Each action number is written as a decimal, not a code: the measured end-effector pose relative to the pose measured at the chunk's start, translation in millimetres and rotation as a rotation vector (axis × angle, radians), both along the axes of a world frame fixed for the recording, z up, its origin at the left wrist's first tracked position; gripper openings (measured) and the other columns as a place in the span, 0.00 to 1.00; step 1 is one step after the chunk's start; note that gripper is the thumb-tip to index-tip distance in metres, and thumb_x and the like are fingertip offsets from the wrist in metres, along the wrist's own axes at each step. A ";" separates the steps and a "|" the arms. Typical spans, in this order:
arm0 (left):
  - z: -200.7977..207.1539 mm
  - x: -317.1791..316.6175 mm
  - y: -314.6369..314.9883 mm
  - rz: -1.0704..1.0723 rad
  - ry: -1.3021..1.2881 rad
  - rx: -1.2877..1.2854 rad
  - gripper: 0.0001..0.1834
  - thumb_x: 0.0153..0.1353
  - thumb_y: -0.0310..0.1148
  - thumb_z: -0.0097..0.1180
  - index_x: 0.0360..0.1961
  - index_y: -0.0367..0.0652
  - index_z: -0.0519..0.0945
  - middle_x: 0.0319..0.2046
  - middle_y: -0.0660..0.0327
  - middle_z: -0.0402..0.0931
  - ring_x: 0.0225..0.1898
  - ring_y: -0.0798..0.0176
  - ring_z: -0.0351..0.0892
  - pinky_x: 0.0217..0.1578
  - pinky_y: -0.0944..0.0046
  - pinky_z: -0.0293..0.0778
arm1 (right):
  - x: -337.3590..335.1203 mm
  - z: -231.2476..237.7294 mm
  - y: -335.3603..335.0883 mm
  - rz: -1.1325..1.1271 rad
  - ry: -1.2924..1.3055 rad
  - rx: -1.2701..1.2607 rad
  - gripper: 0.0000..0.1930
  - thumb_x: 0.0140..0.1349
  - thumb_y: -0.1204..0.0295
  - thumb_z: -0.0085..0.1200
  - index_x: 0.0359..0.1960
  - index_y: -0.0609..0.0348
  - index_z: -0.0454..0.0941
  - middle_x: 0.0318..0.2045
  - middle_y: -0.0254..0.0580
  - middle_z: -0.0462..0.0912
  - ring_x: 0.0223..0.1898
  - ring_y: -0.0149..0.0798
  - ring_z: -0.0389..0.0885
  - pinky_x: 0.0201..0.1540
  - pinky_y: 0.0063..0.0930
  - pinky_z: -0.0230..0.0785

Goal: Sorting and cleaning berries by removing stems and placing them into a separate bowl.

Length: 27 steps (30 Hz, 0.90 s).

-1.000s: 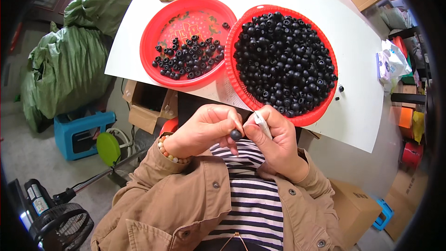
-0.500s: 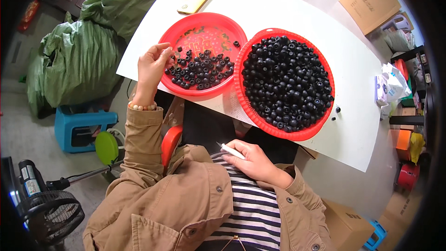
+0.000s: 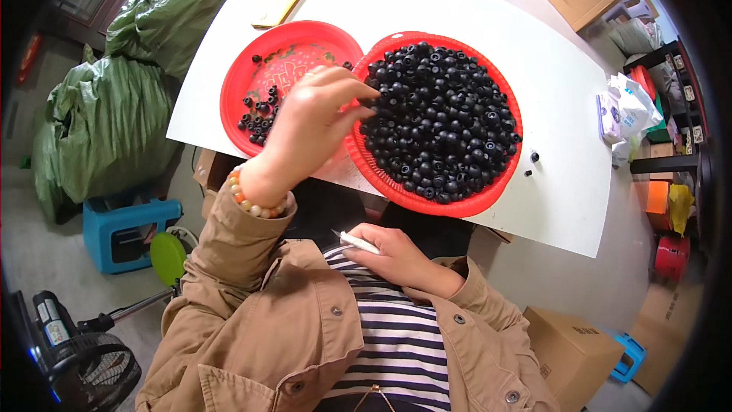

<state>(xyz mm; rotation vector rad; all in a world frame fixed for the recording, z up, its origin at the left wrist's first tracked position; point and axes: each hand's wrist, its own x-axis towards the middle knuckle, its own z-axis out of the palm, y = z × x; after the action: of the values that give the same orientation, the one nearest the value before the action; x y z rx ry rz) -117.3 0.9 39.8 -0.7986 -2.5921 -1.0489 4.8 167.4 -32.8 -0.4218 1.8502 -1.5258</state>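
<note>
My left hand [image 3: 319,111] reaches over the near left rim of a red plastic basket [image 3: 404,197], with thumb and forefinger parted at the edge of a heap of small round black pieces [image 3: 442,118]. Many of these pieces show a hole or hollow end. Nothing is visible between the fingertips. Part of a shallow red tray [image 3: 238,76] is covered by this hand; more black pieces [image 3: 263,116] lie in it. Near my striped shirt, my right hand [image 3: 400,255] is closed around a white pen-shaped tool [image 3: 358,243] whose thin pointed tip faces left.
A yellow phone [image 3: 284,1] lies at the far left of the white table [image 3: 564,206]. Two loose black pieces [image 3: 534,157] sit right of the basket. Green sacks [image 3: 103,130], a blue stool [image 3: 114,240] and a fan [image 3: 91,370] stand left. Cardboard boxes [image 3: 572,355] are at right.
My left hand has moved right, from above the shallow tray to the edge of the heap in the basket. My right hand keeps its hold on the white tool. The whole view has shifted slightly.
</note>
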 end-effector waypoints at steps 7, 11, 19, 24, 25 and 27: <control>-17.9 -19.2 30.9 0.155 0.129 -0.281 0.11 0.44 0.25 0.59 0.32 0.38 0.77 0.28 0.56 0.72 0.34 0.52 0.70 0.38 0.57 0.65 | -0.5 0.8 4.4 -0.001 -0.056 0.007 0.12 0.57 0.66 0.52 0.38 0.59 0.73 0.26 0.33 0.75 0.28 0.24 0.71 0.34 0.20 0.64; -19.9 -18.6 28.6 0.115 0.174 -0.262 0.10 0.43 0.26 0.59 0.29 0.38 0.76 0.27 0.56 0.71 0.33 0.52 0.70 0.37 0.56 0.65 | -2.5 -0.3 6.5 0.012 -0.073 0.006 0.12 0.57 0.66 0.52 0.39 0.59 0.73 0.26 0.34 0.76 0.29 0.24 0.71 0.34 0.20 0.64; -19.2 -11.0 21.4 0.076 0.118 -0.081 0.09 0.43 0.23 0.59 0.29 0.37 0.75 0.26 0.58 0.73 0.31 0.59 0.73 0.35 0.63 0.67 | -1.7 1.7 5.5 -0.002 -0.035 0.026 0.12 0.57 0.66 0.52 0.39 0.59 0.73 0.26 0.35 0.76 0.28 0.26 0.71 0.34 0.22 0.64; -7.6 20.7 11.8 0.077 -0.382 0.469 0.10 0.48 0.18 0.57 0.34 0.36 0.75 0.29 0.66 0.74 0.30 0.76 0.69 0.30 0.75 0.67 | 0.3 9.9 4.2 -0.118 0.033 -0.069 0.12 0.55 0.65 0.54 0.37 0.58 0.73 0.25 0.43 0.77 0.26 0.38 0.76 0.31 0.28 0.66; -7.1 26.5 9.6 0.046 -0.487 0.638 0.10 0.49 0.18 0.57 0.35 0.36 0.75 0.30 0.65 0.74 0.29 0.76 0.69 0.30 0.75 0.67 | 0.3 12.0 3.7 -0.135 0.054 -0.081 0.12 0.55 0.66 0.54 0.37 0.58 0.73 0.25 0.43 0.77 0.26 0.38 0.76 0.31 0.27 0.66; -1.1 36.9 -2.7 0.001 -0.742 0.789 0.12 0.53 0.22 0.54 0.40 0.36 0.73 0.32 0.62 0.73 0.29 0.76 0.70 0.28 0.76 0.67 | -0.2 18.0 3.2 -0.160 0.107 -0.098 0.11 0.55 0.68 0.54 0.37 0.58 0.73 0.25 0.42 0.76 0.26 0.37 0.76 0.31 0.26 0.66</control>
<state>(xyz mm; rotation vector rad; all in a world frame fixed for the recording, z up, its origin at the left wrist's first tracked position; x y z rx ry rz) -80.5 -1.8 38.7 -0.2130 -2.2512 -2.4889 4.7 170.6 -14.8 -0.4167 1.9354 -1.7371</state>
